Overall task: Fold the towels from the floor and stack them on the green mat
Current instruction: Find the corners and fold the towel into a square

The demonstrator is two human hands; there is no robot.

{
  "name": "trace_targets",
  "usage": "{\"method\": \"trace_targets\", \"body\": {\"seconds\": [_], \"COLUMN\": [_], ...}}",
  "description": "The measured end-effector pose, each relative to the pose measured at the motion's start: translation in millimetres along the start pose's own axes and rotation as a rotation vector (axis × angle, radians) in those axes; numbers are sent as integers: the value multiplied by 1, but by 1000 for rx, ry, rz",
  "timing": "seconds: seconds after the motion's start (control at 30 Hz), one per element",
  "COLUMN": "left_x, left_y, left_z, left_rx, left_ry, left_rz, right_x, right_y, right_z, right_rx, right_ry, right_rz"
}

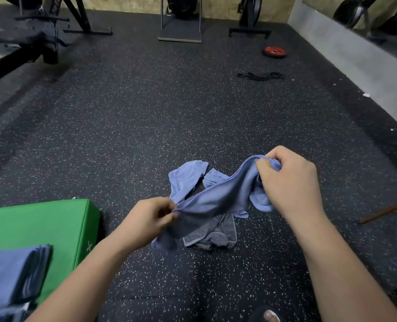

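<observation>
Currently the blue towel is stretched in the air between both hands, long axis diagonal from lower-left near the left hand up to the right hand, sagging slightly mid-span. Left hand pinches the lower end with loose cloth hanging below it; right hand grips the bunched upper end, fingers curled round it. Under it on the speckled floor: more light blue towels and a striped grey towel; folded stack sits on the green mat, left.

Gym room: black speckled rubber floor.
Equipment frames stand along the tan far wall; apparently a mirror at right.
</observation>
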State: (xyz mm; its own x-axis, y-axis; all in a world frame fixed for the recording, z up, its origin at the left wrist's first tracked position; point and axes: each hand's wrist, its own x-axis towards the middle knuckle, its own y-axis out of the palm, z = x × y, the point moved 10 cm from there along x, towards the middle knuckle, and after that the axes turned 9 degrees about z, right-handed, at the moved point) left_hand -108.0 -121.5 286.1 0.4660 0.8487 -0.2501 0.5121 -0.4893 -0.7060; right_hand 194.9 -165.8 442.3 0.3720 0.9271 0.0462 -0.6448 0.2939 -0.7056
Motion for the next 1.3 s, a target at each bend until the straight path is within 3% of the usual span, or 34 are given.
{"method": "trace_targets", "body": {"seconds": [0.13,0.47,0.67,0.9,1.07,1.3], "left_x": [-5,-17,-30,-36,-37,-32], "left_y": [-12,2,-3,-11,0,-16], "left_z": [-25,-63,-78,-79,-75,-57], "left_rx": [-129,-377,-399,-274,-91,-25], "left_ry": [61,195,284,254,240,163], "left_rz": [-100,46,117,72,141,72], "right_x": [-3,-39,-60,-56,-52,-34], "right_y": [24,108,129,138,133,114], "right_z": [2,34,40,31,33,27], "right_rx": [-81,-143,-159,-216,-242,-265], "right_ry": [-16,-221,-280,-208,-241,-220], "right_rz": [151,729,942,910,813,648]}}
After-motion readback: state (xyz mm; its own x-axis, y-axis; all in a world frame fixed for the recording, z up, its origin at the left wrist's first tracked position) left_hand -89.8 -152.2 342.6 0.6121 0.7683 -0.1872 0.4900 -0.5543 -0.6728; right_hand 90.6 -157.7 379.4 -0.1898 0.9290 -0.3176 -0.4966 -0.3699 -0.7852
